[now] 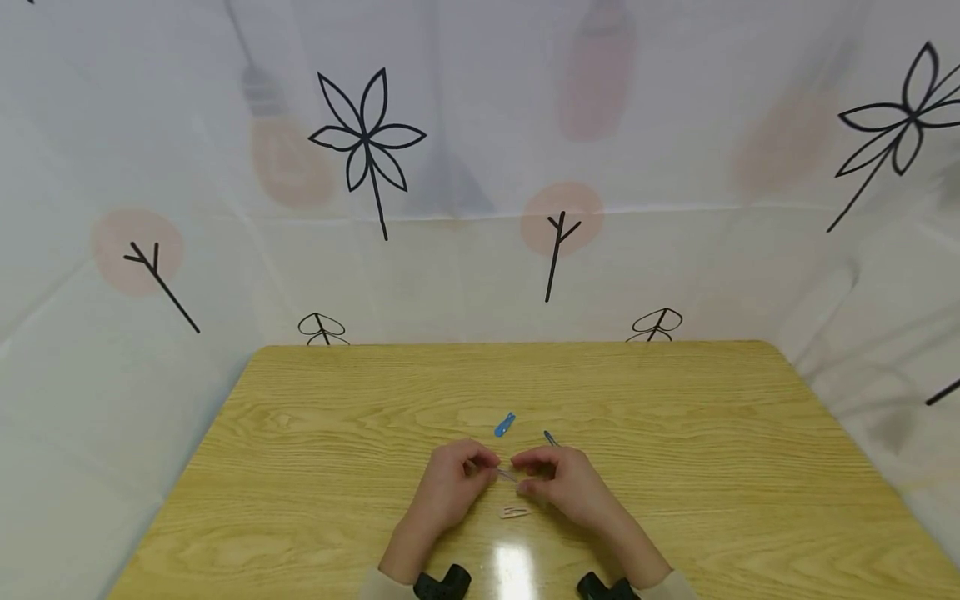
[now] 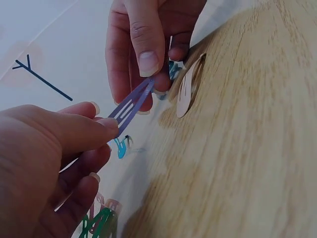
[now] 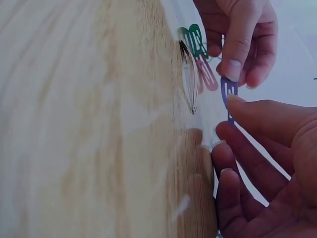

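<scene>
A purple snap hair clip (image 1: pixel 508 476) is stretched between both hands. My left hand (image 1: pixel 450 483) pinches one end with thumb and forefinger, while the right hand (image 1: pixel 566 483) pinches the other. In the left wrist view the slotted middle of the purple clip (image 2: pixel 134 110) shows between the fingertips, raised off the table. Nearer to me, a pale pink hair clip (image 1: pixel 513 512) lies on the wood just below the hands.
Beyond the hands, a bright blue hair clip (image 1: pixel 505 425) lies on the wooden table (image 1: pixel 337 392). A dark blue clip (image 1: pixel 550 437) sits partly behind the right hand. Green (image 3: pixel 195 39) and pink clips (image 3: pixel 208 77) lie by the left hand. A patterned cloth (image 1: pixel 465 275) hangs behind.
</scene>
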`<state>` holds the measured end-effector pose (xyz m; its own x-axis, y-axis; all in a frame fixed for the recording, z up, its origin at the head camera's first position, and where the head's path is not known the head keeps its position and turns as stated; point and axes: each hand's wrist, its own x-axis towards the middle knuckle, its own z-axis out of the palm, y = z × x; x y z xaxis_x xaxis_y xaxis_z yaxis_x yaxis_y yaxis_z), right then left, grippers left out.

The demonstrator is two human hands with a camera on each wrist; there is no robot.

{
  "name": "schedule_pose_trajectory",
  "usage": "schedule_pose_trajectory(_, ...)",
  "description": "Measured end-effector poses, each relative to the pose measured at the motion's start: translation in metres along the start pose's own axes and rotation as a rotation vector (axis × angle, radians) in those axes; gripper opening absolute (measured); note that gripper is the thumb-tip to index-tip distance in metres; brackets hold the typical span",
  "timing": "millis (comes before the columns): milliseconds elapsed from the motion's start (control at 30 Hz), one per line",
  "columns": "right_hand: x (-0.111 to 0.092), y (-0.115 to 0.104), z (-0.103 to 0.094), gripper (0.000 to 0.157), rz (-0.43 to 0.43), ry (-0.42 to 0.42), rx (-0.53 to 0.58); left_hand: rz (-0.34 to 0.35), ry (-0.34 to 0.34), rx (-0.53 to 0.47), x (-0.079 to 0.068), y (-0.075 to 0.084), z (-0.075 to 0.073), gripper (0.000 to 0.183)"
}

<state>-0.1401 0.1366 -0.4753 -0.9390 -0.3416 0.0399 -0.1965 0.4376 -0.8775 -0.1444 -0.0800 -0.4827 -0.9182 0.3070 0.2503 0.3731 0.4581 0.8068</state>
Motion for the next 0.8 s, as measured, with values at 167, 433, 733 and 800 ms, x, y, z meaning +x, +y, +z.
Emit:
schedule_pose_trajectory(167,0.000,0.001,0.001,0.023,0.001,0.025,0.000,0.016,0.058,-0.029,0.000,0.000,0.001,0.007)
schedule_pose_trajectory(433,0.001,-0.005,0.000,0.018,-0.022,0.127,0.005,-0.053,0.116,-0.158,0.002,0.004,0.001,0.006)
schedule_pose_trajectory(733,0.000,-0.015,-0.005,0.016,-0.089,0.200,0.043,-0.168,0.122,-0.329,0.003,0.015,-0.003,0.008)
schedule_pose_trajectory(800,-0.001,-0.017,-0.006,0.015,-0.098,0.203,0.072,-0.177,0.120,-0.379,0.004,0.016,-0.004,0.009)
